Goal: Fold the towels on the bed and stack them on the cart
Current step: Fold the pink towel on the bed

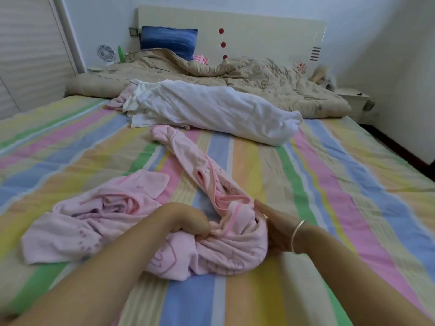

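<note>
A long pink towel lies bunched in front of me on the striped bed sheet, its tail stretching away towards the white bundle. My left hand grips a fold at the bunch's left side. My right hand, fingers straight, presses flat against the bunch's right side; a bracelet circles that wrist. A second, paler pink towel lies crumpled to the left, touching the first. A white towel bundle lies farther up the bed. No cart is in view.
A beige quilt is heaped along the head of the bed, with a blue pillow against the headboard. A small fan and a green bottle stand at the far left. A nightstand stands at the far right.
</note>
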The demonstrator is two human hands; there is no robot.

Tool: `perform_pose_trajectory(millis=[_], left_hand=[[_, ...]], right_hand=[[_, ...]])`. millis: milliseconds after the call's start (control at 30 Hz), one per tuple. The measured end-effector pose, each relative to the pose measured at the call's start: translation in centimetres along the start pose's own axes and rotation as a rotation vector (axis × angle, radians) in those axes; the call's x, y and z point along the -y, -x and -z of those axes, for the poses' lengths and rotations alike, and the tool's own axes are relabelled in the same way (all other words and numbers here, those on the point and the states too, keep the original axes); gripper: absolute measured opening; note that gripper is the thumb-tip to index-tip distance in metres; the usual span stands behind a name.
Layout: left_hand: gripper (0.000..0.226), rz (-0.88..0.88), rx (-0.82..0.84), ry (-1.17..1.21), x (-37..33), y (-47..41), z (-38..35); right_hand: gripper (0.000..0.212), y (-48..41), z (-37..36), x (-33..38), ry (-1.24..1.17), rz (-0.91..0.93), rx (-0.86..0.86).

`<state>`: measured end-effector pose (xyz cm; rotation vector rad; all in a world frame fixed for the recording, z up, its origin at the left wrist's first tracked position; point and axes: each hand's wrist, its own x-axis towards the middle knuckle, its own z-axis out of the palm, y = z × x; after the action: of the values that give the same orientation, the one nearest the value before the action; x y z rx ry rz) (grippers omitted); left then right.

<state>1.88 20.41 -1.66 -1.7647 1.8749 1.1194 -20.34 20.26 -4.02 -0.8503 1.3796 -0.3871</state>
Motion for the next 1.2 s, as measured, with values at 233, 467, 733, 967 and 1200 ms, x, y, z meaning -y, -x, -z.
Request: perform_pose_trajectory(millis=[233,467,733,967,1200], left_hand=[[0.056,0.385,-0.116,-0.574,9.2,1.7,0.8],[0.045,0.531,-0.363,-0.566,13.5,3.4,2.4],[0.011,-0.011,-0.636,0.532,5.7,0.5,4.3],[0.049,0.147,-0.896,0.354,-0.4,-2.6,1.8],[0.033,0.14,-0.72,0.216,2.5,-2.7,2.6]], right_hand=[[0.041,-4.2,-4.8,2.9,-0.058,0.253,-0.39],[0.016,-4.7,-8.4,5.4,-0.096,0.313,-0.166],[0.02,0.5,-5.2,2.8,0.741,0.44,-0.161],[0.016,5.8,-2.8,0.4,0.978,0.129,0.515],[0.011,0.2,-3.1,2.2,0.546,0.26,-0.091]])
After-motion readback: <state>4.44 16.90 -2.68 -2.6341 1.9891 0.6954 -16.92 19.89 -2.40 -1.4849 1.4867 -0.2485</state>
